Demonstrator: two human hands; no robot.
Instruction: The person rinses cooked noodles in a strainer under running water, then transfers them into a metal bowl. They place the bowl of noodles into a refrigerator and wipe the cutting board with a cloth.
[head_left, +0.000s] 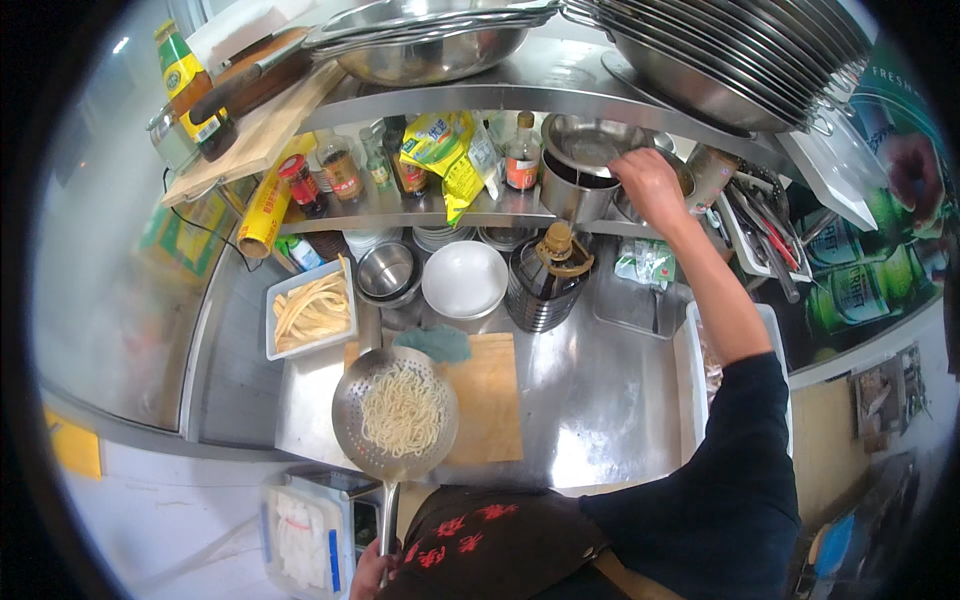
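Low at the picture's bottom, my left hand (375, 566) is closed around the metal handle of a large perforated strainer ladle (351, 390). A mound of pale noodles (405, 411) lies in its bowl, above the left part of a wooden cutting board (491, 397). My right arm reaches up to the middle shelf, where my right hand (651, 184) has its fingers at the rim of a shallow steel bowl (592, 142). That bowl sits tilted over a steel pot (574, 195) with dark contents. Whether the fingers grip the rim is not clear. A green cloth (435, 343) lies at the board's back edge.
A large dark bottle (551, 281) and white bowls (465, 279) stand behind the board. Left of them is a tub of yellowish strips (311, 309). The steel shelf edge (480, 94) carries stacked pans above; a utensil tray (757, 232) stands right of my forearm.
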